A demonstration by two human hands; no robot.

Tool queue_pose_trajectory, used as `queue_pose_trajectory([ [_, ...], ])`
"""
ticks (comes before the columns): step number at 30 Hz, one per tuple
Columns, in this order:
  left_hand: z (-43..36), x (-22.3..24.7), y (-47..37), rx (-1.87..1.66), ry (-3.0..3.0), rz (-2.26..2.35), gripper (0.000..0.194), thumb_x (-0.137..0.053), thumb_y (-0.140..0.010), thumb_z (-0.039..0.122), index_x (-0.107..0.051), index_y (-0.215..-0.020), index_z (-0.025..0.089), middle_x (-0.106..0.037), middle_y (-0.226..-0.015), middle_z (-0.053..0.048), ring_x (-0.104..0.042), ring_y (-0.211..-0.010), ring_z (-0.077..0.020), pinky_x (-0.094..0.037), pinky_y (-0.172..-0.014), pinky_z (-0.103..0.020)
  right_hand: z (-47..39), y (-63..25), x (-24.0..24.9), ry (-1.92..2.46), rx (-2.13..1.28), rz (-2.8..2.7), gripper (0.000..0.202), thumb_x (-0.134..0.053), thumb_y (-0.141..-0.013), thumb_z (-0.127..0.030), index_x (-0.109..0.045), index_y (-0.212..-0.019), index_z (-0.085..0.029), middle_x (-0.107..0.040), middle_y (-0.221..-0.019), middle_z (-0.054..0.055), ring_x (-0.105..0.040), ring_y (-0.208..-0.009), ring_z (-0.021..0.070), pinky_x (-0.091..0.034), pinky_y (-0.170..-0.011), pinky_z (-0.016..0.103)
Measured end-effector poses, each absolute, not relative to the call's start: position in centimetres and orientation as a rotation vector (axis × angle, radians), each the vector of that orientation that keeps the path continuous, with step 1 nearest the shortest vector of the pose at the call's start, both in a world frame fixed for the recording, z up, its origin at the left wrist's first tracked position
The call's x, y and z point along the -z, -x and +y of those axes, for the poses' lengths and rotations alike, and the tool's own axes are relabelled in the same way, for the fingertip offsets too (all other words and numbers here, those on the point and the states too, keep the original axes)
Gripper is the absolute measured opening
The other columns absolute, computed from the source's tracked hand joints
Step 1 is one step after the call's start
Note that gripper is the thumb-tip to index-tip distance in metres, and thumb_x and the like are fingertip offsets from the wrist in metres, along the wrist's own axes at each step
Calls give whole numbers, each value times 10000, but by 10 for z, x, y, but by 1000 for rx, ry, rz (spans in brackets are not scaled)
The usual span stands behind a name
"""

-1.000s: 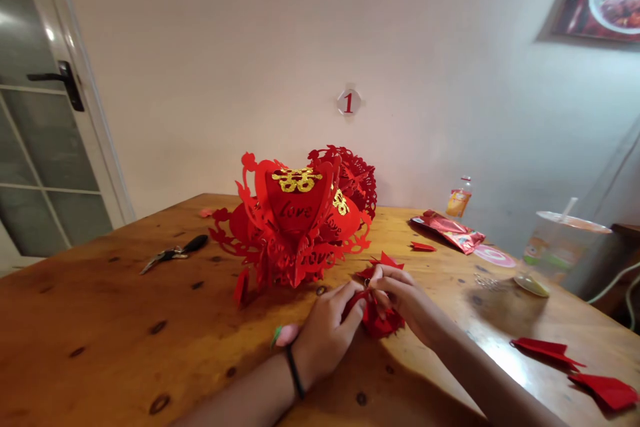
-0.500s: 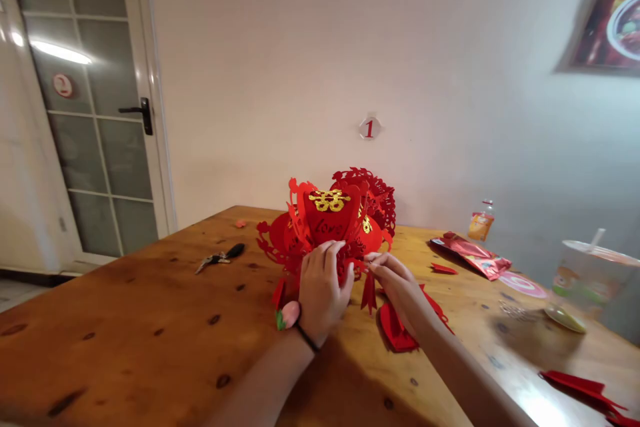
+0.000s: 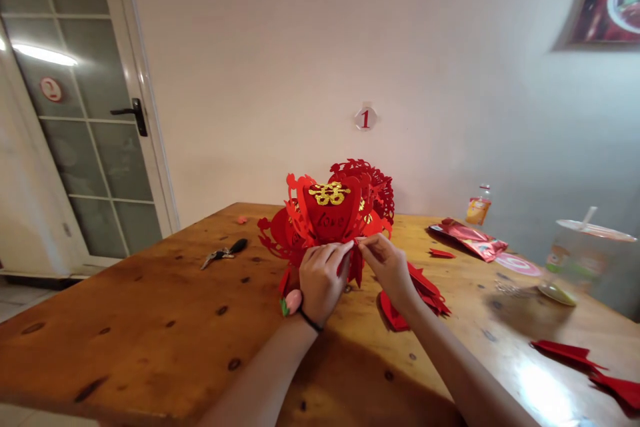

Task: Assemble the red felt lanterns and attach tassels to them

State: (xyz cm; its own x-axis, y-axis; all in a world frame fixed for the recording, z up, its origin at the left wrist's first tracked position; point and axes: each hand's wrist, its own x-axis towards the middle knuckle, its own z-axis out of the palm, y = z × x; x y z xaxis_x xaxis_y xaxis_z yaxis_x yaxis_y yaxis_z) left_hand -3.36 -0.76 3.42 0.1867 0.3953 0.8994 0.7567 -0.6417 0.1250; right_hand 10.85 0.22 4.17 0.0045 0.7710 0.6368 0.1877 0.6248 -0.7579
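A red cut-out lantern (image 3: 330, 212) stands on the wooden table, with a gold double-happiness sign and the word "love" on its front panel. My left hand (image 3: 323, 275) is closed at the lantern's lower front edge, its fingertips pinching there; a black band with a pink and green ornament circles the wrist. From the right, my right hand (image 3: 386, 261) meets it in a pinch at a tiny red part. A red tassel (image 3: 356, 272) with a pointed tail hangs just below the fingertips. What exactly lies between the fingers is mostly hidden.
Folded red pieces (image 3: 425, 290) lie right of my hands, and more red pieces (image 3: 567, 352) near the right edge. Keys (image 3: 224, 253) rest on the left. A red packet (image 3: 470, 238), a small bottle (image 3: 479, 205) and a lidded plastic cup (image 3: 583, 253) stand or lie rightward.
My right hand has risen and moved slightly left, bringing the red tassel up to the lantern's edge beside my left fingertips. My left fingers have drawn in toward it. The view has shifted slightly.
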Motion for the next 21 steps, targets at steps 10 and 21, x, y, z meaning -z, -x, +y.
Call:
queue_pose_trajectory([
  [10,-9,-34,32,1422,2141,-1042,272,-482,-871,202,-596,-1118,207,-679,-991,-42,-605,-891,-154,-369,-814,-306,-2,-120,-46,864,-265,-1693,175,-495,-830,-322,-618,-884,-209,-673,-891,44,-622,-822,174,-474,-784,294],
  [21,-12,-34,29,1450,2178,-1043,279,-484,-870,193,-593,-1125,225,-670,-1018,-36,-596,-912,-139,-361,-819,-296,-3,-124,-45,914,-163,-1761,137,-488,-822,-257,-606,-868,-208,-667,-873,45,-627,-796,176,-480,-775,298],
])
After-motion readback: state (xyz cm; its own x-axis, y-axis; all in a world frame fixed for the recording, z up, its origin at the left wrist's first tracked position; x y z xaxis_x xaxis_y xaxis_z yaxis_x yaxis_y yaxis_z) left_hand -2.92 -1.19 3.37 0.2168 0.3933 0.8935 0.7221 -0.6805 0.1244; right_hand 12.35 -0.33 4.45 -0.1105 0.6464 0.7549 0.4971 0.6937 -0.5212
